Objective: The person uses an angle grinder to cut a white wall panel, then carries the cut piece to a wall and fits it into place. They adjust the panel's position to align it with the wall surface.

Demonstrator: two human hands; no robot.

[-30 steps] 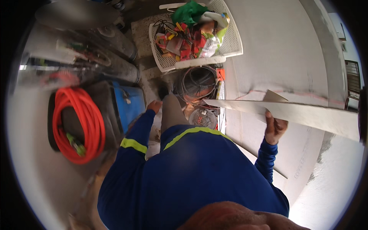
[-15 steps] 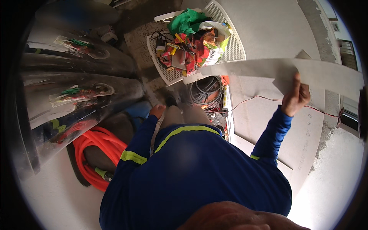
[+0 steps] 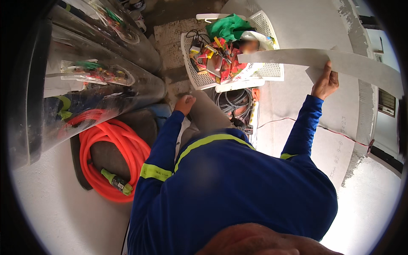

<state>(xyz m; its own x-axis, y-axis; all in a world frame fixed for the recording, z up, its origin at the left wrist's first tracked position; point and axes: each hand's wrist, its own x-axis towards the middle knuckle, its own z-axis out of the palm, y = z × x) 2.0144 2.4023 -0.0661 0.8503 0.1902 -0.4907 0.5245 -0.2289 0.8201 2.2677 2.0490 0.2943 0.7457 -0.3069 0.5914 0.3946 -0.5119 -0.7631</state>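
My right hand (image 3: 325, 85) is closed on a long, flat, pale-grey strip (image 3: 289, 56), with the thumb side at its lower edge. The strip reaches from above a white chair (image 3: 191, 74) out toward the right rim of the view. A darker flat patch shows between the hand and the strip; whether it is a separate piece or a shadow, I cannot tell. My left hand (image 3: 185, 104) hangs beside my leg with its fingers curled and nothing visible in it. On the chair lie a green cloth (image 3: 229, 27), a printed bag and a jumble of red and yellow small items (image 3: 219, 59).
A coil of orange-red hose (image 3: 89, 146) rests on a dark case at the left. Glossy dark reflective panels (image 3: 106, 100) stand above it. Past my legs sits a coil of grey cable (image 3: 233, 102). A thin red cable (image 3: 335, 132) crosses the large pale board (image 3: 297, 110) at the right.
The view has shifted, moving the chair right and up. My right hand still grips the strip, whose near end now lies farther right over the chair's bag. My left hand has moved slightly up and right.
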